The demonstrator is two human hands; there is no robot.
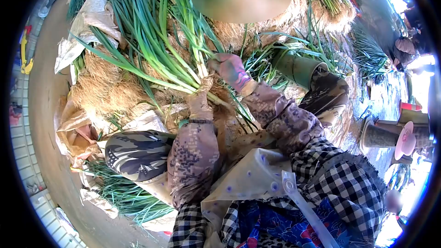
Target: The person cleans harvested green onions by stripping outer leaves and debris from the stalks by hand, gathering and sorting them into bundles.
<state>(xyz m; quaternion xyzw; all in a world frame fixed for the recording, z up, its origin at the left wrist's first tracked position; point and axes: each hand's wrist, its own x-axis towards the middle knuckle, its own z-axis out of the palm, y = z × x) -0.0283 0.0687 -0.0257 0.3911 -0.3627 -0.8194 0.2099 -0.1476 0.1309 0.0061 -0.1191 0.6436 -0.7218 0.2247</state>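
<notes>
My left hand [200, 104], in a dirt-stained tan glove, is closed round the lower stems of a bunch of spring onions [158, 57]. The long green leaves fan out up and to the left, and pale stem ends stick out below the fist. Just right of the bunch, my right hand [233, 71] wears a pink and purple glove. Its fingers are drawn together beside the white stems; whatever they pinch is too small to make out. Loose green leaves [262, 64] lie beyond the right hand.
Piles of spring onions with tan, stringy roots [103, 87] surround my knees. A white sack [89, 27] lies at the upper left, and more spring onions [126, 193] are by my left knee. A green boot [298, 69] shows at right. Farther right stands a pink stool [405, 140].
</notes>
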